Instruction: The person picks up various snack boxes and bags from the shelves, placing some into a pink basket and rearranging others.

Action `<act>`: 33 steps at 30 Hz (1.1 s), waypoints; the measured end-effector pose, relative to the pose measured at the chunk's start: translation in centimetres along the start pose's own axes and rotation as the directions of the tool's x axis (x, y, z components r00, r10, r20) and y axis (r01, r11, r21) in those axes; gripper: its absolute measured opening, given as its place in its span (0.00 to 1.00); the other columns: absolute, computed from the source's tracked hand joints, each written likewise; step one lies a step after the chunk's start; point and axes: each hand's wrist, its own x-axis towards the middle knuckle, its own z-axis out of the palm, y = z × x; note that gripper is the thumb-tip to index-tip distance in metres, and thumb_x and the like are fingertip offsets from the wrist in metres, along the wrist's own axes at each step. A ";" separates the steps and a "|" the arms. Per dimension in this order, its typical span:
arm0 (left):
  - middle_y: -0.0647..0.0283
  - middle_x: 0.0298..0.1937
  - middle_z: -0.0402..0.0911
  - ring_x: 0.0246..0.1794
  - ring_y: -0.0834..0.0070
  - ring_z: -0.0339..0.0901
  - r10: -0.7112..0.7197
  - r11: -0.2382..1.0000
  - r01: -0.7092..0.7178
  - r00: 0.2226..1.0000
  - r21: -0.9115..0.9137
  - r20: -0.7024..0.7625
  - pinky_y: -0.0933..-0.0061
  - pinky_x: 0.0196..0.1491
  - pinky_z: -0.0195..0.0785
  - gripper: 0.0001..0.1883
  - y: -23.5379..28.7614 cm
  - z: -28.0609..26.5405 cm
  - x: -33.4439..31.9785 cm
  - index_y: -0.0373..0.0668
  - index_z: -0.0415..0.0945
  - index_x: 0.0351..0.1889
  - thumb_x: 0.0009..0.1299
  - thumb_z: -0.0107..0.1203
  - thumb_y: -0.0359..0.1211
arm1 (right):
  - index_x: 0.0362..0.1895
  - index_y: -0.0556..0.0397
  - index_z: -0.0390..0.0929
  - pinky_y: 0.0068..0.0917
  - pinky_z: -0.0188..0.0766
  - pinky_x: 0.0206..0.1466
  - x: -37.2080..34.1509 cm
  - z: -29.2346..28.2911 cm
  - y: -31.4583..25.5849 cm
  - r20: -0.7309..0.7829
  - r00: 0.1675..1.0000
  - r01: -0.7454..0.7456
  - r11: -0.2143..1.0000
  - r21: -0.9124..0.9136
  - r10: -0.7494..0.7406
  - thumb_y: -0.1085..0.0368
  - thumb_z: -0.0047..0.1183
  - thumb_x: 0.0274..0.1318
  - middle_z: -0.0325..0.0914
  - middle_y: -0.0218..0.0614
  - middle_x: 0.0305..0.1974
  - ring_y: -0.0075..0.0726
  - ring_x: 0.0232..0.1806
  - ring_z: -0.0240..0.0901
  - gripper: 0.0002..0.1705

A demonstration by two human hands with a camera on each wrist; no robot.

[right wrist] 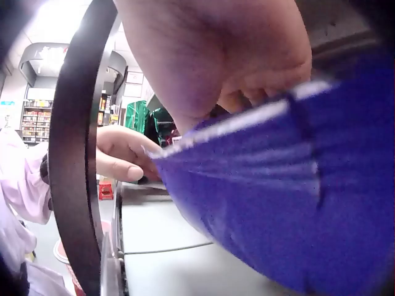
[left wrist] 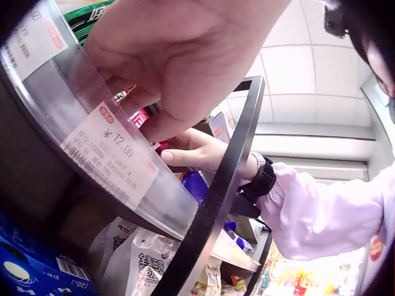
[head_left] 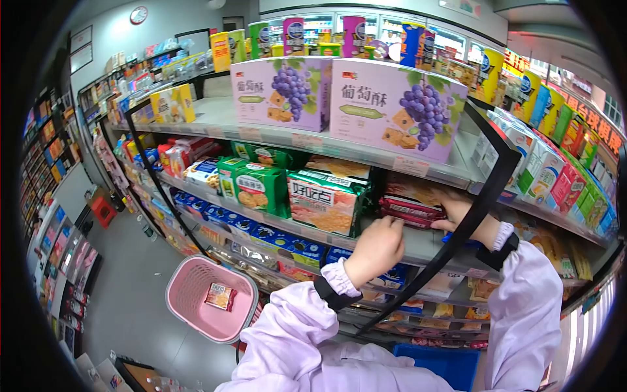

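On the middle shelf, a red snack package (head_left: 413,210) lies in front of another package, right of the cream-and-green packs (head_left: 323,201). My right hand (head_left: 465,217) grips its right end, thumb at the front. The left hand (head_left: 377,251) has bent fingers at the package's lower left; their tips are partly hidden. In the left wrist view, the left hand (left wrist: 179,55) reaches over the price-label strip (left wrist: 111,148), opposite the right hand (left wrist: 196,151). A blue-purple package (right wrist: 278,191) fills much of the right wrist view, below the right hand (right wrist: 228,49).
A black shelf post (head_left: 480,209) slants in front of the right forearm. Purple grape-cookie boxes (head_left: 392,108) stand on the shelf above. Blue packs (head_left: 297,248) line the shelf below. On the floor at left, a pink basket (head_left: 179,291) holds one small package (head_left: 220,296).
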 end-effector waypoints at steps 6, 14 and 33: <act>0.50 0.46 0.70 0.45 0.55 0.70 0.154 0.969 -0.169 0.983 -0.179 -0.096 0.65 0.46 0.65 0.16 2.7 -2.5 -4.1 0.36 0.68 0.46 0.59 0.51 0.27 | 0.57 0.62 0.56 0.36 0.51 0.61 -5.1 -2.9 -2.3 -0.071 0.992 -0.098 0.991 0.096 0.105 0.64 0.52 0.47 0.56 0.56 0.57 0.56 0.60 0.51 0.33; 0.52 0.41 0.75 0.39 0.58 0.74 -0.026 0.948 0.102 0.969 -0.301 0.245 0.66 0.40 0.68 0.15 2.1 -0.8 -11.9 0.38 0.70 0.46 0.61 0.50 0.30 | 0.46 0.57 0.68 0.36 0.53 0.60 -14.1 0.9 -8.4 -0.449 0.817 -0.183 0.900 0.395 0.363 0.72 0.49 0.43 0.60 0.49 0.56 0.51 0.58 0.57 0.20; 0.50 0.40 0.75 0.37 0.63 0.75 -0.466 0.795 0.589 0.746 -0.145 0.475 0.68 0.42 0.68 0.18 -3.1 0.0 -25.8 0.34 0.69 0.47 0.61 0.49 0.33 | 0.40 0.59 0.72 0.22 0.67 0.40 -15.2 22.5 -17.9 0.236 0.891 -0.354 0.269 0.896 0.387 0.74 0.49 0.46 0.74 0.39 0.35 0.31 0.36 0.72 0.13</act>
